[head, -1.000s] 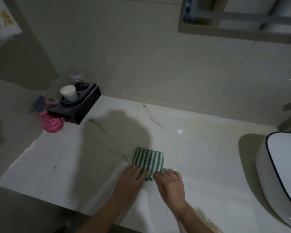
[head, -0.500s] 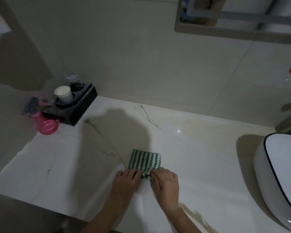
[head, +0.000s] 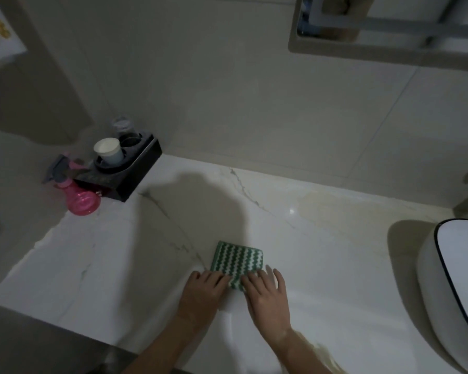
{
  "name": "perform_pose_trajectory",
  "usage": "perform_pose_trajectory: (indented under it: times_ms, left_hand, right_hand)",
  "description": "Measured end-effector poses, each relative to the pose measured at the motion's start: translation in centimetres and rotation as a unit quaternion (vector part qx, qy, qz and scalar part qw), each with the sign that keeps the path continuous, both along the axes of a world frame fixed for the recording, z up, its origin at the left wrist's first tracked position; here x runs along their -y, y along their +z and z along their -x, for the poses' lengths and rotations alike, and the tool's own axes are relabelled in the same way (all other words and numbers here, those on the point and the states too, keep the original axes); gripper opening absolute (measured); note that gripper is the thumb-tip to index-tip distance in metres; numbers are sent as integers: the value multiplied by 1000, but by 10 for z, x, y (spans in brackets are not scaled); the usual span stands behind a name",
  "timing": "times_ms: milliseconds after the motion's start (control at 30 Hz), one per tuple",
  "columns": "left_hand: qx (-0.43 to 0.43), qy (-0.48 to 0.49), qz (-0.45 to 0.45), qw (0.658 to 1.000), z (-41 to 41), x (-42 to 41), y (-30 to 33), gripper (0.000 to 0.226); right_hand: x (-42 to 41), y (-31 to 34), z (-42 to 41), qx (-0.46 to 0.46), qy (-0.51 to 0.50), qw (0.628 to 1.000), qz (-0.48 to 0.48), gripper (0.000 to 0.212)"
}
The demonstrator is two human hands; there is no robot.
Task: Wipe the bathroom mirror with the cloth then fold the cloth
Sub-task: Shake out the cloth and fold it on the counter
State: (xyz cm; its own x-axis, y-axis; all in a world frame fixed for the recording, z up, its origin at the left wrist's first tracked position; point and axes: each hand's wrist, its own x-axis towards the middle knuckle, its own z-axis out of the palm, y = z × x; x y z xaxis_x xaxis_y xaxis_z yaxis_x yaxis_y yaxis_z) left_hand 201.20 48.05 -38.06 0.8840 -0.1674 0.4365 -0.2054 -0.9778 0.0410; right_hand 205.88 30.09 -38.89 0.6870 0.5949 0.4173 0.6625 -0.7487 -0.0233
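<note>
Mostly, a white marble counter (head: 335, 265) with grey veins fills the view, meeting a pale tiled wall (head: 241, 90) behind it. High on the right of that wall hangs the mirror (head: 389, 25), only its lower frame and a strip of glass showing. At the right edge sits a white basin (head: 457, 279) with a thin dark rim, partly cut off by the picture's border. In the far left corner of the counter stands a black tray (head: 130, 179) holding a white cup (head: 108, 151) and a clear glass (head: 123, 128); a pink spray bottle (head: 79, 198) stands just beside the tray on its left.

Near the front edge, about midway along the counter, lies the cloth (head: 237, 259), green with white zigzag stripes, folded into a small flat square. Both hands are at its near edge. On the left hand (head: 200, 295) the fingers are bent, their tips pressing on the cloth's near left corner. On the right hand (head: 268, 295) the fingers are spread and nearly straight, resting flat on the near right corner, with the outer ones reaching past the cloth's edge onto the marble. Neither hand lifts the cloth.
</note>
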Motion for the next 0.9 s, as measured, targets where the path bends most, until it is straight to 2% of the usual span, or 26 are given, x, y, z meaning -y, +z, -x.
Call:
perform_pose_trajectory:
  times_ms: [133,267,367,500,600,633,800,900]
  left_hand:
    - [-39,-9,16,999,2,-1,-4,32]
    - [-35,-8,24,999,-2,-1,-1,29]
    - [-31,-25,40,998,-9,-10,11,27]
    - [-27,-3,50,998,-17,-29,36,36]
    - [-4,27,64,998,-17,-52,55,31]
    - [5,27,65,998,-17,-60,61,30]
    - [44,65,-13,997,6,-118,78,26]
    - [72,98,-31,992,28,-160,79,43]
  right_hand:
    - [4,2,-6,-1,12,1000,0,29]
    - [8,10,-9,-45,6,999,-2,42]
    - [3,19,-14,-63,-7,997,-40,29]
    - [-11,39,-27,-101,-15,990,-98,21]
    - [-30,57,-35,-82,12,987,-140,13]
    - [-39,64,-37,-75,21,986,-151,16]
    - [-100,79,-35,-74,56,983,-159,26]
    - [-144,82,-27,-79,70,985,-134,24]
